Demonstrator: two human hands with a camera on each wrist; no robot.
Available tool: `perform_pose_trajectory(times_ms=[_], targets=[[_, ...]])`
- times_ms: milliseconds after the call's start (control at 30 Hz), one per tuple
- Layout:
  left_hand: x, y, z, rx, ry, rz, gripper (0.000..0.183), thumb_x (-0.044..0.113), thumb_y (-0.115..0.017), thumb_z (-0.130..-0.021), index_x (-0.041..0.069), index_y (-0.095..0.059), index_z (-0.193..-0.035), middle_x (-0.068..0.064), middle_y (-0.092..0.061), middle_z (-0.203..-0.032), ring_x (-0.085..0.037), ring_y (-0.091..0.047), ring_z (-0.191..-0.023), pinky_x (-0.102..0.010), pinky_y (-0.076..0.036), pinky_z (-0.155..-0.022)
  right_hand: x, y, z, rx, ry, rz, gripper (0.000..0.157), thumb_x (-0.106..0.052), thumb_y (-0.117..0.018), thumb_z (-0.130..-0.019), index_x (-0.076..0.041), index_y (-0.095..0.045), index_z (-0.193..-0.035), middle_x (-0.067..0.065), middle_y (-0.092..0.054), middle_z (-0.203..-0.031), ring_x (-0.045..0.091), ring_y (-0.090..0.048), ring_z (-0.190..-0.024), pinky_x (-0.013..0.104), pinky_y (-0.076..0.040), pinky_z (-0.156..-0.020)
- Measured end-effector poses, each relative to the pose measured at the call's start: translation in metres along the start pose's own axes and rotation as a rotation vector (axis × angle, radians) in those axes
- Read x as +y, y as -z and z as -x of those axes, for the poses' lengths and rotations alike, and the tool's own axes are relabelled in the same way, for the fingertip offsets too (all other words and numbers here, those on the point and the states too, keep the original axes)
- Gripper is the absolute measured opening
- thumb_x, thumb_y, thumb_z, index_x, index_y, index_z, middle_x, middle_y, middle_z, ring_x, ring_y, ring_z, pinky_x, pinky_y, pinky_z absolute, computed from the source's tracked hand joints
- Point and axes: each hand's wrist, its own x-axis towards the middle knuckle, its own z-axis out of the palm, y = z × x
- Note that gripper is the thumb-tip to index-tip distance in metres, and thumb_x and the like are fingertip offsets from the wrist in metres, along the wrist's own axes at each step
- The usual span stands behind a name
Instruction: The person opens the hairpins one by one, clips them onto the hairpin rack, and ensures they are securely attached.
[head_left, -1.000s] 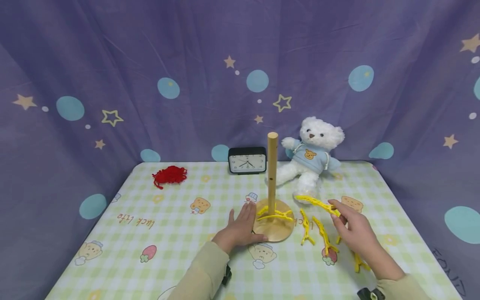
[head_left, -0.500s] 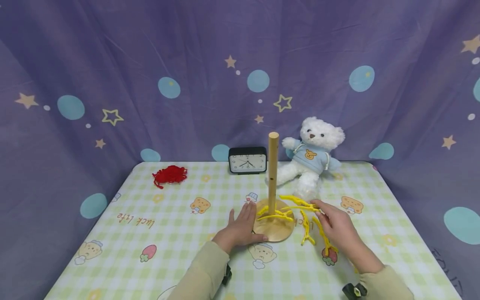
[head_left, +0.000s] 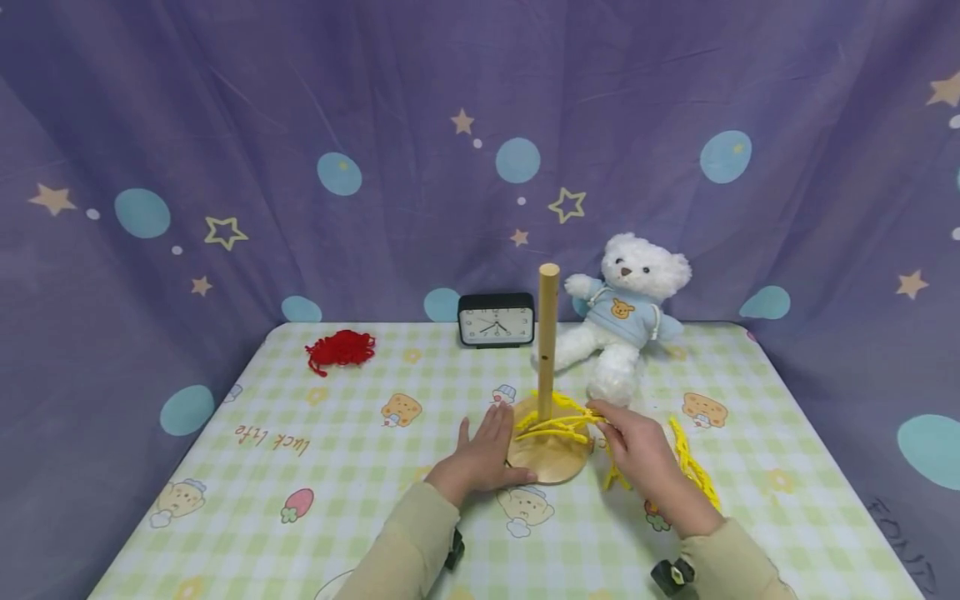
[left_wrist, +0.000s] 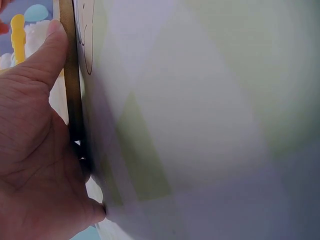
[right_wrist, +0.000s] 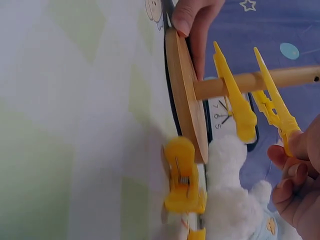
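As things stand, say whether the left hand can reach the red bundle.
Probably yes: only tablecloth lies between the left hand and the red bundle, though it must leave the wooden base.

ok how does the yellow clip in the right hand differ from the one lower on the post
The held clip is gripped by the right hand; no hand grips the lower clip. The held clip is farther up the wooden post, the lower clip nearer the round base. Both are yellow, with a slim prong crossing the post in the right wrist view.
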Motion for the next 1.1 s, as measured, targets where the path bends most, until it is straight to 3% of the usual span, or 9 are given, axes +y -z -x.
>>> perform_pose_trajectory(times_ms=[233,767,1000,1100], targets=[[0.000,0.000,0.000,-0.005,-0.001,0.003,0.110,0.067,-0.059,-0.085,0.005,-0.004,-0.157,-0.011,0.002,-0.163,-0.025,0.001,-0.150,-0.060,0.002,-0.114,-0.006,-0.012,-0.007,0.004,0.032,0.003,0.032,0.003,-0.067,-0.089,-0.008,-0.069,-0.118,0.009,-0.071,-0.113,0.029,-0.068,-0.100,0.045,-0.055,-0.081],[0.001,0.000,0.001,-0.007,-0.007,0.027,0.108,0.068,-0.059,-0.084,0.005,-0.009,-0.157,-0.010,0.004,-0.164,-0.024,0.003,-0.150,-0.059,0.005,-0.114,-0.010,-0.025,-0.005,-0.058,0.000,0.018,0.037,0.007,-0.068,-0.085,-0.011,-0.069,-0.117,0.007,-0.072,-0.104,0.025,-0.069,-0.090,0.042,-0.055,-0.077],[0.001,0.000,0.001,0.007,-0.009,0.028,0.110,0.066,-0.061,-0.084,0.004,-0.007,-0.157,-0.011,0.001,-0.163,-0.025,0.000,-0.150,-0.060,0.003,-0.114,-0.008,-0.020,-0.001,-0.132,-0.033,-0.027,0.040,0.002,-0.064,-0.090,-0.007,-0.062,-0.129,0.012,-0.064,-0.127,0.030,-0.063,-0.111,0.046,-0.050,-0.092],[0.001,0.000,0.001,0.007,-0.008,0.022,0.111,0.068,-0.060,-0.084,0.005,-0.005,-0.157,-0.011,0.001,-0.163,-0.025,0.000,-0.150,-0.059,0.002,-0.114,-0.008,-0.016,0.002,-0.200,-0.071,-0.054,0.048,-0.006,-0.065,-0.093,-0.010,-0.053,-0.140,0.011,-0.060,-0.133,0.024,-0.065,-0.101,0.042,-0.052,-0.087]])
